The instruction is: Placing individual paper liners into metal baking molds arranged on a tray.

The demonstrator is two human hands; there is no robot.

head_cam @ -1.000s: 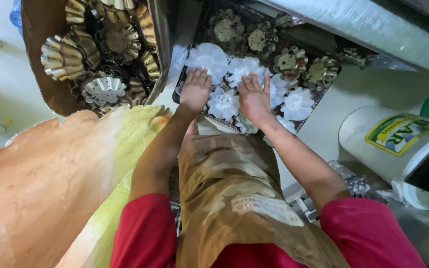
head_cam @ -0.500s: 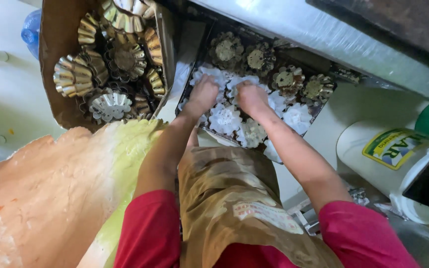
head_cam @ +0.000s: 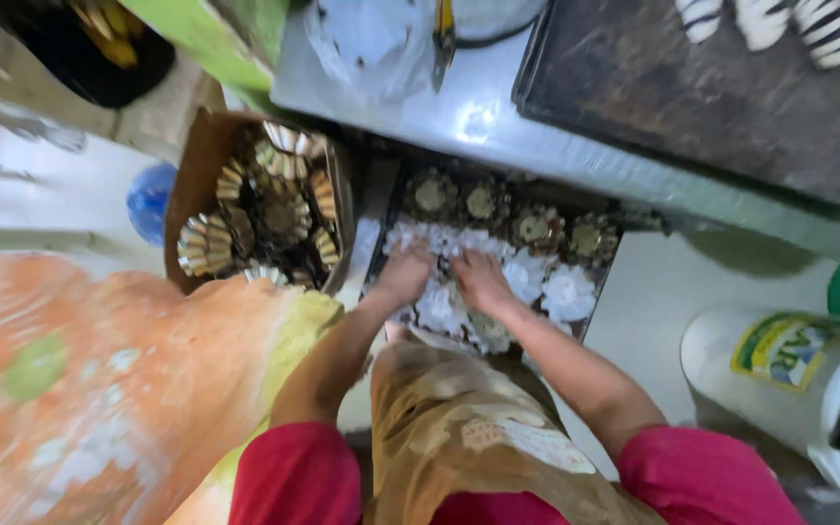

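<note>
**Both hands pressed down on a tray of white paper liners**

A dark rectangular baking tray [head_cam: 603, 292] is seen on the floor below a grey metal desk [head_cam: 498, 122]. The tray is filled with white crinkled paper liners [head_cam: 568, 292] along its near rows, and small fluted metal moulds with pale filling [head_cam: 535, 227] are set along its far row.

The left hand [head_cam: 403, 275] is laid palm down on the liners at the tray's left side, and the right hand [head_cam: 481, 282] is laid just beside it, towards the middle. The fingers of both hands are spread and fairly flat against the paper; whether a liner is pinched under either hand cannot be told, as the picture is blurred by motion. The two hands are close together but are not seen to touch.

To the left of the tray, a brown cardboard box [head_cam: 196, 185] is stood, and empty golden fluted tart moulds [head_cam: 279, 214] are heaped inside it. A blue rounded object [head_cam: 150, 199] is seen just beyond the box. A white cylindrical tub with a green and yellow label [head_cam: 780, 374] is placed to the right, well apart from the tray. An orange patterned cloth [head_cam: 99, 389] is spread at the lower left. Red sleeves [head_cam: 294, 476] and a tan apron [head_cam: 459, 428] are worn by the person.
</note>
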